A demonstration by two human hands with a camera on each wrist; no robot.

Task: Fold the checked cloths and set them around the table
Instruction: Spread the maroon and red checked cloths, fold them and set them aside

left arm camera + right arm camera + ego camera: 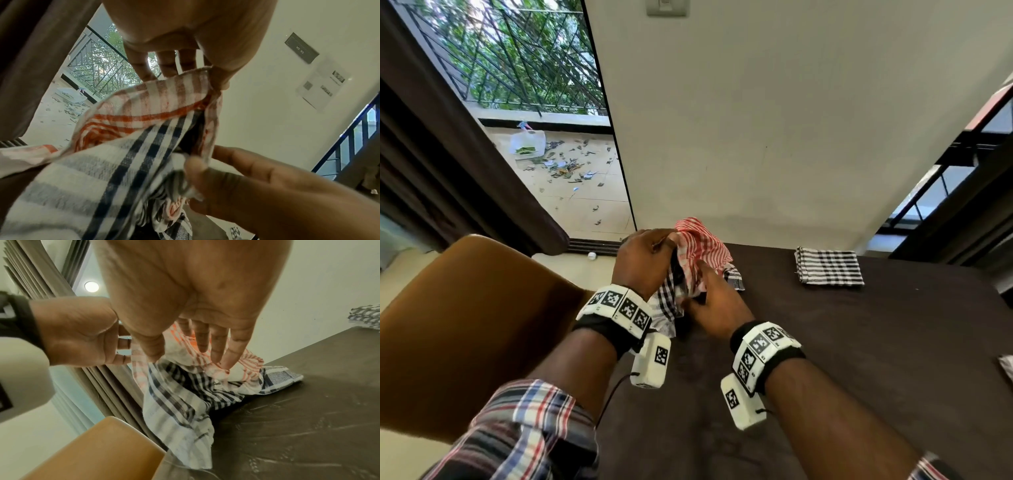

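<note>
A red-and-white checked cloth is lifted over the far left corner of the dark table. My left hand pinches its top edge between thumb and fingers. My right hand pinches a lower edge of the same cloth. A black-and-white checked cloth lies crumpled under it and hangs off the table's left edge. A folded black-and-white cloth lies flat at the far right.
A brown chair stands close to the table's left side. Another checked cloth lies bunched just right of the pile. A cloth corner shows at the right edge. A wall runs behind the table.
</note>
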